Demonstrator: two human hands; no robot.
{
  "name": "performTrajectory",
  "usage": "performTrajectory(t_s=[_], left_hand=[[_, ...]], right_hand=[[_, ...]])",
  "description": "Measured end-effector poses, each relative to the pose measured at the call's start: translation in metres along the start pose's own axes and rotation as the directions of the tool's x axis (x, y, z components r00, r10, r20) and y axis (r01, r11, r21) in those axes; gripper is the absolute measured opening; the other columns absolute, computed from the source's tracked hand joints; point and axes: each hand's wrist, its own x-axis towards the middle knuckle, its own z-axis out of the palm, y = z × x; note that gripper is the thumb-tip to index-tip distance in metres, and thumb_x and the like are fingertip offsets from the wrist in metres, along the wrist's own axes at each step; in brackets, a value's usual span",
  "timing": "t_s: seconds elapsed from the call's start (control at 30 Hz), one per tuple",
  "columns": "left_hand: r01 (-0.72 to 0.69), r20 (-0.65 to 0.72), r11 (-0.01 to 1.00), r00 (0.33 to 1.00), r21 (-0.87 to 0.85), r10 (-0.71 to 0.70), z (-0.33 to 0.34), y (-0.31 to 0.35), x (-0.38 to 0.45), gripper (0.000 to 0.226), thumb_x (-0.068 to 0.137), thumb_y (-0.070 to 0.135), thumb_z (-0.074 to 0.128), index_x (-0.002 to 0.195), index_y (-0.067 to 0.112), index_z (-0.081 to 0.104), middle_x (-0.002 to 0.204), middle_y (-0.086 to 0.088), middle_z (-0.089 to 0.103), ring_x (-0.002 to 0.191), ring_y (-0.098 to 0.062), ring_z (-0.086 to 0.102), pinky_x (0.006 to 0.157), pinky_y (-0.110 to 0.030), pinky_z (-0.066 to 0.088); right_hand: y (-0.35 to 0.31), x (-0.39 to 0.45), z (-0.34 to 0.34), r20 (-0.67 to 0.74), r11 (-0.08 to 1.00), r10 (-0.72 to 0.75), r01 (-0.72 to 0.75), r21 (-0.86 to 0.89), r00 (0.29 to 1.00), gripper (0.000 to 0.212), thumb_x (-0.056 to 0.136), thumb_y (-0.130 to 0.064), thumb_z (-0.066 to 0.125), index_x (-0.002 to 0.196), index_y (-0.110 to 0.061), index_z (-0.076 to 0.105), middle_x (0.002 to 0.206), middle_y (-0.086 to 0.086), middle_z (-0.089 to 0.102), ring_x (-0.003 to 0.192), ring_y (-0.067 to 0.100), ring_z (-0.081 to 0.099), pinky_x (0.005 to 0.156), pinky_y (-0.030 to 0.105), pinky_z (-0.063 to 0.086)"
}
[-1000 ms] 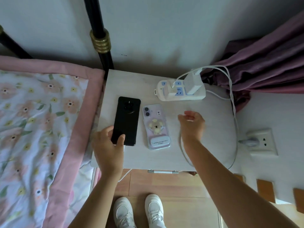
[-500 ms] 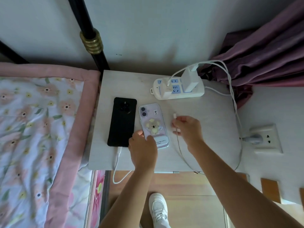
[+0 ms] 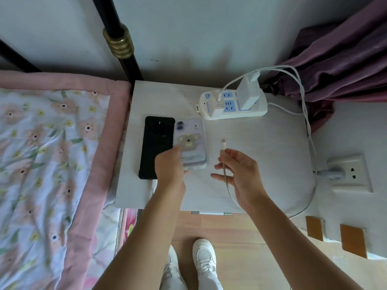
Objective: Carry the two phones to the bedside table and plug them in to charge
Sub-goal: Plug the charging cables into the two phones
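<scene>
A black phone [image 3: 156, 145] lies face down on the white bedside table [image 3: 261, 147], with a white cable going into its near end. Right beside it lies a lilac phone [image 3: 191, 141] in a koala case. My left hand [image 3: 170, 167] grips the lilac phone's near end. My right hand [image 3: 240, 170] pinches a white charging cable [image 3: 225, 172] between thumb and forefinger, its plug tip [image 3: 223, 143] pointing away, free in the air right of the lilac phone. The other fingers are spread.
A white power strip [image 3: 232, 110] with two chargers sits at the table's back right; its cables loop down the right side past a wall socket [image 3: 351, 172]. A floral bed [image 3: 48, 164] with a black post [image 3: 119, 42] lies left; a purple curtain [image 3: 343, 59] hangs at right.
My left hand left the black phone, now plugged in, and took hold of the lilac phone. My right hand raised the second cable so its plug tip shows above the fingers.
</scene>
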Motion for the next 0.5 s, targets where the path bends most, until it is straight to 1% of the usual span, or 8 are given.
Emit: performTrajectory(t_s=[0.07, 0.1, 0.17, 0.2, 0.27, 0.37, 0.43, 0.5], left_hand=[[0.042, 0.049, 0.992, 0.998, -0.12, -0.036, 0.002, 0.013, -0.001, 0.021, 0.095, 0.013, 0.052, 0.077, 0.011, 0.063, 0.078, -0.004, 0.064, 0.069, -0.015, 0.063, 0.053, -0.024, 0.054], [0.047, 0.069, 0.986, 0.997, -0.163, -0.036, 0.004, 0.018, -0.002, 0.019, 0.094, 0.012, 0.052, 0.081, 0.008, 0.064, 0.08, -0.007, 0.065, 0.07, -0.015, 0.065, 0.05, -0.023, 0.056], [0.056, 0.098, 0.974, 0.995, -0.222, -0.035, 0.009, 0.026, -0.002, 0.016, 0.094, 0.011, 0.052, 0.095, 0.001, 0.065, 0.086, -0.011, 0.066, 0.072, -0.017, 0.066, 0.047, -0.022, 0.055], [0.061, 0.109, 0.969, 0.993, -0.238, -0.036, 0.012, 0.028, -0.002, 0.018, 0.094, 0.01, 0.052, 0.101, -0.002, 0.064, 0.088, -0.012, 0.066, 0.073, -0.019, 0.067, 0.046, -0.022, 0.055], [0.063, 0.117, 0.963, 0.993, -0.261, -0.033, 0.015, 0.031, -0.002, 0.023, 0.094, 0.008, 0.05, 0.108, -0.005, 0.063, 0.091, -0.014, 0.066, 0.074, -0.022, 0.068, 0.046, -0.022, 0.055], [0.051, 0.114, 0.963, 0.993, -0.266, -0.021, 0.02, 0.032, -0.003, 0.025, 0.094, 0.005, 0.048, 0.11, -0.008, 0.062, 0.094, -0.018, 0.066, 0.076, -0.027, 0.068, 0.045, -0.023, 0.054], [0.04, 0.111, 0.965, 0.994, -0.261, -0.011, 0.022, 0.032, -0.003, 0.024, 0.094, 0.005, 0.047, 0.107, -0.007, 0.063, 0.088, -0.015, 0.066, 0.072, -0.024, 0.067, 0.045, -0.023, 0.055], [0.03, 0.12, 0.967, 0.993, -0.255, 0.0, 0.023, 0.03, -0.003, 0.022, 0.094, 0.005, 0.047, 0.105, -0.004, 0.064, 0.084, -0.012, 0.066, 0.071, -0.021, 0.067, 0.048, -0.025, 0.058]], right_hand=[[-0.001, -0.013, 0.003, 0.088, 0.997, -0.043, 0.049, -0.066, 0.995, 0.007, 0.089, -0.009, 0.061, 0.09, -0.003, 0.066, 0.069, 0.008, 0.057, 0.064, 0.015, 0.06, 0.06, 0.043, 0.06], [-0.001, -0.019, 0.005, 0.118, 0.993, -0.055, 0.068, -0.101, 0.992, 0.007, 0.088, -0.008, 0.061, 0.088, -0.002, 0.066, 0.066, 0.008, 0.056, 0.062, 0.015, 0.06, 0.057, 0.042, 0.06], [-0.004, -0.028, 0.008, 0.131, 0.983, -0.086, 0.105, -0.149, 0.988, 0.006, 0.087, -0.006, 0.063, 0.085, -0.002, 0.067, 0.062, 0.008, 0.057, 0.059, 0.016, 0.059, 0.055, 0.04, 0.06], [-0.005, -0.032, 0.01, 0.129, 0.978, -0.104, 0.125, -0.168, 0.986, 0.006, 0.086, -0.005, 0.063, 0.083, -0.002, 0.067, 0.06, 0.007, 0.058, 0.057, 0.017, 0.059, 0.054, 0.039, 0.06], [-0.009, -0.035, 0.012, 0.122, 0.965, -0.132, 0.155, -0.21, 0.984, 0.007, 0.085, -0.005, 0.064, 0.08, -0.002, 0.068, 0.054, 0.003, 0.058, 0.053, 0.015, 0.058, 0.053, 0.039, 0.059], [-0.014, -0.035, 0.017, 0.103, 0.946, -0.155, 0.177, -0.271, 0.983, 0.01, 0.084, -0.006, 0.066, 0.074, -0.005, 0.069, 0.048, -0.003, 0.058, 0.049, 0.012, 0.057, 0.051, 0.035, 0.058], [-0.016, -0.034, 0.02, 0.085, 0.934, -0.163, 0.182, -0.308, 0.983, 0.011, 0.083, -0.008, 0.066, 0.072, -0.006, 0.069, 0.047, -0.004, 0.058, 0.047, 0.009, 0.057, 0.05, 0.031, 0.058], [-0.018, -0.032, 0.022, 0.057, 0.924, -0.173, 0.182, -0.335, 0.983, 0.012, 0.083, -0.009, 0.067, 0.071, -0.007, 0.069, 0.049, -0.002, 0.059, 0.047, 0.008, 0.057, 0.049, 0.03, 0.058]])
